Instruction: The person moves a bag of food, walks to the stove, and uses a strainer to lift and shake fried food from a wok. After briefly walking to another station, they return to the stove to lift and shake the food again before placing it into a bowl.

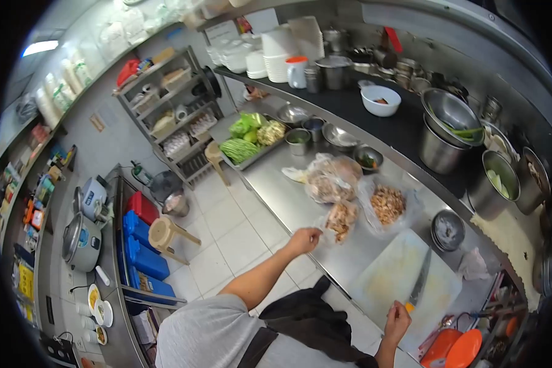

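My left hand point(305, 241) is closed at the counter's front edge, its fingertips at the loose edge of a clear plastic bag of meat pieces point(341, 219). My right hand point(397, 319) is curled around the yellow handle of a large knife point(421, 279), most of the handle hidden by the fingers. The blade lies over a white cutting board point(374, 270), pointing away from me. Behind the small bag sits a larger tied bag of pale food point(331, 179). Beside it an open plastic bag point(388, 205) holds chopped brown pieces.
A tray of vegetables point(251, 140) stands at the counter's far end. Stacked dark bowls point(448, 230) flank the board. Steel pots point(440, 150) and a white bowl point(380, 100) line the raised shelf. An orange lid point(464, 349) lies lower right. A plastic stool point(165, 235) stands behind.
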The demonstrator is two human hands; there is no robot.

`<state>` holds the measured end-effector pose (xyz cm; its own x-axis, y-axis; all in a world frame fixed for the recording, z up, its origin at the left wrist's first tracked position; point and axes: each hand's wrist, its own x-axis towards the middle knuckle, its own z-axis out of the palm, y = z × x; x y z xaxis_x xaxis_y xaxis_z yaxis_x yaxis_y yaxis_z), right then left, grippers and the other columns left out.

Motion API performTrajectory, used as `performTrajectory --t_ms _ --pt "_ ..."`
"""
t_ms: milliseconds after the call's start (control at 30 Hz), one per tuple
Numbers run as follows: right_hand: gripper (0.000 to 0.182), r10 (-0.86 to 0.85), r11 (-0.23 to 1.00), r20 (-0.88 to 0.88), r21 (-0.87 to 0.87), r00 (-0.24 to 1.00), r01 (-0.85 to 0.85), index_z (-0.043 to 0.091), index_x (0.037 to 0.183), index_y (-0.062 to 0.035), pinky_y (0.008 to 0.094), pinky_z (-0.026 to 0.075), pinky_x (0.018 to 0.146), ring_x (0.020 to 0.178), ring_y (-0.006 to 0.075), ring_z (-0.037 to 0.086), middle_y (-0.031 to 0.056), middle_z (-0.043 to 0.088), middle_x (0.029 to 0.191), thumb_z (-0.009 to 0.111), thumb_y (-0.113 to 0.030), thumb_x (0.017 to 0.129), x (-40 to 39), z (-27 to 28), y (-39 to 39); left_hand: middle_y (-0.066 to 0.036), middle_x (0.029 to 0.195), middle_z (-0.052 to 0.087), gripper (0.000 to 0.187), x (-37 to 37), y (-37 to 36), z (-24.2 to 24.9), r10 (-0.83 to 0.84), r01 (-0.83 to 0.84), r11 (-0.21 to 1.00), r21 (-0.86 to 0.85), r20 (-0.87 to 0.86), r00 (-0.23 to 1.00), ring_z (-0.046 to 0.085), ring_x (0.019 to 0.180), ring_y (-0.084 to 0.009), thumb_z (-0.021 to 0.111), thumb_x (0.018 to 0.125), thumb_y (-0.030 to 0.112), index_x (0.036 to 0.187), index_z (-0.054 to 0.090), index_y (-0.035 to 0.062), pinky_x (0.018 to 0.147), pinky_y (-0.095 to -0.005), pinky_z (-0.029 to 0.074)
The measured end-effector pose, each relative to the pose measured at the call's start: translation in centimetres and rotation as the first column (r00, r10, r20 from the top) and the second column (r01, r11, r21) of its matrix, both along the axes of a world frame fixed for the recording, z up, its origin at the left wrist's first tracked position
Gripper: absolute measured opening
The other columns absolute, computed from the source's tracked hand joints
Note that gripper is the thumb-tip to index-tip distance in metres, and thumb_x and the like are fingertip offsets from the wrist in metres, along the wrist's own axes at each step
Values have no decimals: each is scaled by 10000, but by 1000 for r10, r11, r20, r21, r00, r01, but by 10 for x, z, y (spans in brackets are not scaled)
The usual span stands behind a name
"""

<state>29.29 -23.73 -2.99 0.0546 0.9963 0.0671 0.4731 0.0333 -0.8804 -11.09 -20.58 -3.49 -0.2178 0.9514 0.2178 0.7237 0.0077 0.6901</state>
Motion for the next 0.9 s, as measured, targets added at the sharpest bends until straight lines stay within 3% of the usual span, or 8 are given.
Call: performTrajectory --t_ms 200,333,433,533,667,700,800,900 --pt "209 443 896 53 -45 895 -441 620 709 9 335 446 530 568 289 582 175 591 640 588 -190 762 -85 10 -39 -130 694 609 205 -16 -39 9 -116 114 992 -48 -31 993 601 644 -257 524 707 69 885 623 53 613 -334 481" --pt "318 500 861 227 -234 836 -451 607 643 0 364 445 541 587 321 572 182 574 619 567 -290 766 -115 1 -79 -118 690 609 235 -20 -47 1 -203 199 975 -101 -26 979 597 650 -264 532 698 84 917 611 56 623 -350 480" --pt "352 385 920 406 -233 829 -314 629 608 -31 379 454 574 555 262 595 162 572 553 545 -338 759 -110 -69 -121 -145 750 620 253 -8 -55 -1 -342 326 920 -217 -44 938 600 724 -309 528 695 111 931 608 72 675 -386 484" --pt "312 468 824 528 -550 709 -135 628 621 -30 386 474 611 615 269 609 146 598 603 542 -296 762 -40 -216 -203 -158 776 619 249 15 -67 -31 -462 409 861 -302 -125 878 598 753 -325 543 692 133 924 610 74 703 -394 484" --pt "365 178 899 793 -371 582 231 623 635 -20 392 478 644 634 293 599 132 614 692 529 -332 799 24 -216 -332 -150 864 626 313 52 -107 -80 -669 612 674 -414 8 743 614 787 -277 568 710 170 1007 590 75 733 -362 487" --pt "440 305 778 691 -577 655 247 616 595 -21 386 479 648 631 276 603 126 606 620 524 -403 793 32 -193 -344 -142 873 626 328 63 -119 -82 -715 650 597 -470 56 697 612 801 -274 571 713 174 1026 582 76 740 -359 486" --pt "414 46 641 602 -629 797 439 606 573 -4 369 493 619 521 266 592 120 578 508 531 -347 791 45 -118 -383 -123 885 626 346 119 -150 -76 -840 746 368 -555 147 523 609 819 -258 580 720 186 1048 575 77 754 -344 482" --pt "357 -166 515 640 -593 750 619 611 596 13 360 501 589 473 258 590 142 575 508 540 -284 782 61 -139 -441 -101 908 620 364 183 -169 -74 -875 770 195 -607 247 416 601 839 -231 592 715 206 1055 572 78 775 -324 473"
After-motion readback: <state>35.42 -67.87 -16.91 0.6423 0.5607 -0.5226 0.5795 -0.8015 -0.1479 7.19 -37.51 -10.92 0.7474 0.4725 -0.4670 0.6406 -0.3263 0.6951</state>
